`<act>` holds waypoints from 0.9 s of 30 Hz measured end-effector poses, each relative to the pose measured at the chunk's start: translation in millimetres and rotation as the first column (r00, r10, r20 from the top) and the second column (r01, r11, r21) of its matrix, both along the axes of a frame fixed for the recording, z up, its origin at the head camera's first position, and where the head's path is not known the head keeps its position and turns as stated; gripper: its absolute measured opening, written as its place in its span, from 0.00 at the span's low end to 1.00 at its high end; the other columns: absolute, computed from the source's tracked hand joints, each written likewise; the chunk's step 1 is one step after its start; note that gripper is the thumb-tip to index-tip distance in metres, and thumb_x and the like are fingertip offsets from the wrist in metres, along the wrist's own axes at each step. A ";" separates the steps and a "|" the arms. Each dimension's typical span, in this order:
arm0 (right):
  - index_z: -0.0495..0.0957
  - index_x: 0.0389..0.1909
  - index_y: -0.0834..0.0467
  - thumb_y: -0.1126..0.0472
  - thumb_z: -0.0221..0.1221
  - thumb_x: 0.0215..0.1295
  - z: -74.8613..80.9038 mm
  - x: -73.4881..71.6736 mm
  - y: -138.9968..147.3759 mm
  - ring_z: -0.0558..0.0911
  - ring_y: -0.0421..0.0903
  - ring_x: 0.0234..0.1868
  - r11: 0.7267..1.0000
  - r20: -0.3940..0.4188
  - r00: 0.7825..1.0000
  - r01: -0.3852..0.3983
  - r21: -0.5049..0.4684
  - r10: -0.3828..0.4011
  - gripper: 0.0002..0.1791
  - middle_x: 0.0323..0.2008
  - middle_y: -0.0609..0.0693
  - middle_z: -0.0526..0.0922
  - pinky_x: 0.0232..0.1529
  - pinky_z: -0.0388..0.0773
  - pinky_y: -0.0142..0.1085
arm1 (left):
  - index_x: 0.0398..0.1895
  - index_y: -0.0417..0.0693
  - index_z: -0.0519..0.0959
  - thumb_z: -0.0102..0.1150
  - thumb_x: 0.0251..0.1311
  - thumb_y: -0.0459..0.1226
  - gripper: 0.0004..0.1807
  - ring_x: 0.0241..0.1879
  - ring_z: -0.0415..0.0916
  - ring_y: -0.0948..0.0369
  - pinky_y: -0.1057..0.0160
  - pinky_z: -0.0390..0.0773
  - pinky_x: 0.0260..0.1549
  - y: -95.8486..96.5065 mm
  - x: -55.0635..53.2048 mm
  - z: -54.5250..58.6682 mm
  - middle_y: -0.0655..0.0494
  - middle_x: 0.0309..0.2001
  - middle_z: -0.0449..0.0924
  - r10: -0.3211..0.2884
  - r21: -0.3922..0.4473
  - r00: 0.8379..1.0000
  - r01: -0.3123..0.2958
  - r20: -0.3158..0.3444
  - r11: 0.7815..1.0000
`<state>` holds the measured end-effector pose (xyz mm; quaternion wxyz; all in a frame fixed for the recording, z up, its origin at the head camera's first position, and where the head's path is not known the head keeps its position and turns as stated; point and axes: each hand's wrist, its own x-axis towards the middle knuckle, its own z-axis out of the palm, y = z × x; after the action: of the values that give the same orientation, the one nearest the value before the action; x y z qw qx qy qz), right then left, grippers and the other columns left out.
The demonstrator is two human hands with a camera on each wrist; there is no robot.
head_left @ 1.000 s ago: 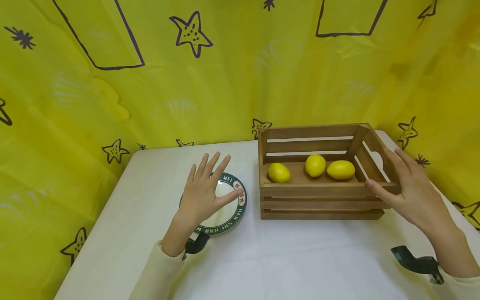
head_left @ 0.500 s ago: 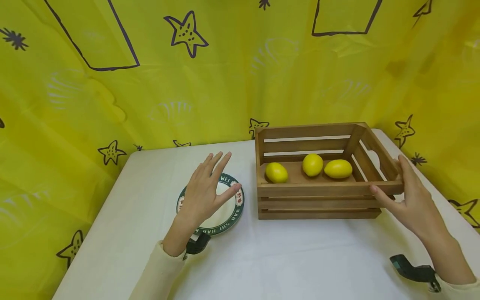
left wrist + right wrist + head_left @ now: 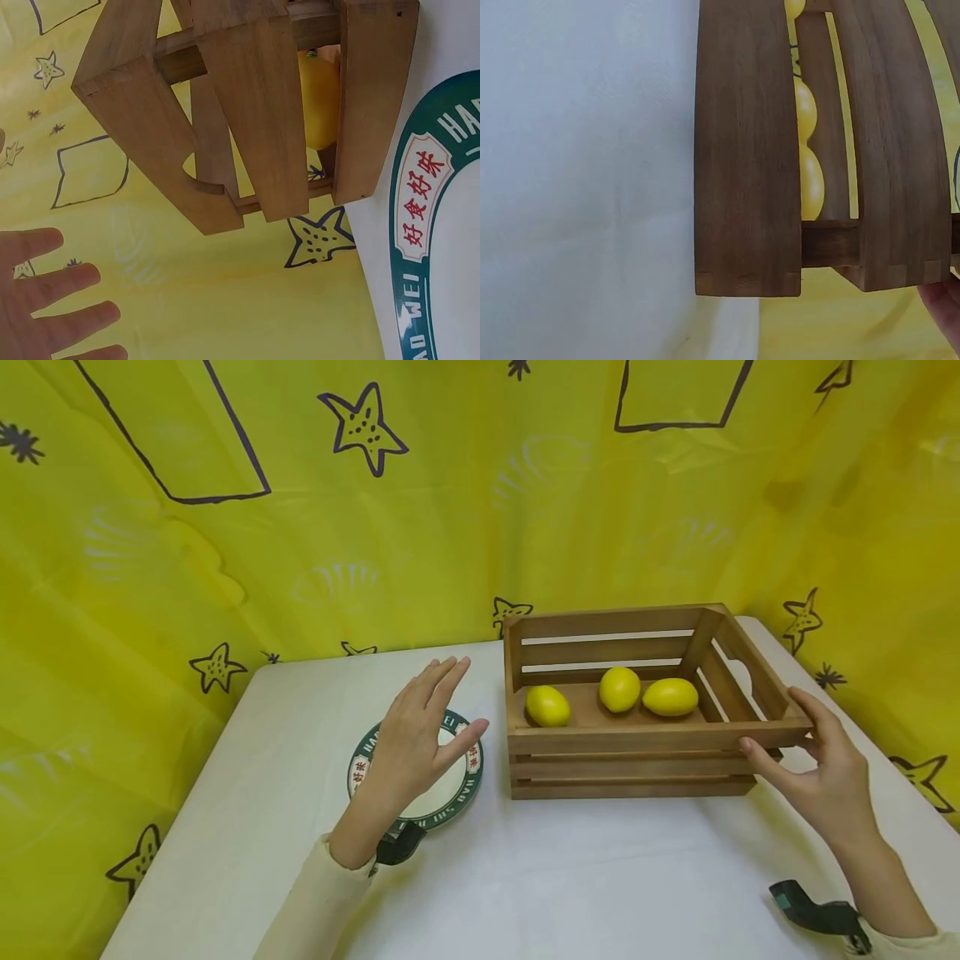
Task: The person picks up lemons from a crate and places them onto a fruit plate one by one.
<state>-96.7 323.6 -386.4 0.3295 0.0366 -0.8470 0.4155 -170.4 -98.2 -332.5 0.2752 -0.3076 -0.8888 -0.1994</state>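
A slatted wooden crate (image 3: 637,741) stands upright on the table. Inside lie three lemons, one at the left (image 3: 547,706), one in the middle (image 3: 619,689) and one at the right (image 3: 671,697). With thumb on the front and fingers over the end, my right hand (image 3: 832,785) grips the crate's near right corner. In the right wrist view only part of that hand (image 3: 943,311) shows beside the crate (image 3: 746,150). My left hand (image 3: 408,743) is held straight-fingered over a green-rimmed plate (image 3: 468,781), hiding part of it and holding nothing.
A white cloth covers the table (image 3: 570,877). Behind and at both sides hangs a yellow curtain (image 3: 435,543) with drawn stars, close to the crate's back. The plate sits just left of the crate.
My right hand has come down from beside the crate's right end and now grips its near corner. My left hand has turned, its fingers closer together. The whole view has shifted slightly.
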 end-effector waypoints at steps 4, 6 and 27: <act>0.65 0.69 0.62 0.77 0.69 0.45 -0.9 -0.6 -4.2 0.69 0.23 0.52 0.999 -0.027 1.000 -0.004 -0.041 0.003 0.45 0.61 0.31 0.67 0.51 0.65 0.12 | 0.71 0.46 0.64 0.27 0.68 0.67 0.43 0.67 0.64 0.48 0.48 0.65 0.65 3.4 -0.6 -0.3 0.45 0.66 0.69 -0.012 0.014 1.000 0.012 -0.004 1.000; 0.65 0.68 0.63 0.78 0.68 0.45 -1.3 -1.0 -5.4 0.70 0.23 0.52 0.999 -0.046 0.999 -0.012 -0.052 0.009 0.45 0.60 0.31 0.68 0.51 0.65 0.12 | 0.70 0.45 0.64 0.27 0.68 0.67 0.43 0.67 0.65 0.48 0.48 0.65 0.65 5.0 -1.3 -0.5 0.45 0.66 0.69 -0.019 0.019 1.000 0.020 -0.005 1.000; 0.67 0.66 0.69 0.84 0.68 0.39 -9.8 -2.0 2.9 0.74 0.29 0.55 0.996 -0.136 0.989 -0.065 -0.062 0.056 0.46 0.61 0.36 0.72 0.49 0.69 0.14 | 0.68 0.43 0.67 0.29 0.70 0.64 0.41 0.65 0.67 0.49 0.49 0.64 0.66 27.2 -10.2 15.5 0.45 0.65 0.70 -0.133 0.018 0.990 0.134 -0.056 0.991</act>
<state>-98.7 326.5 -396.2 0.3740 0.0795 -0.8072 0.4497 -180.6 -71.0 -317.0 0.2887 -0.3688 -0.8561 -0.2183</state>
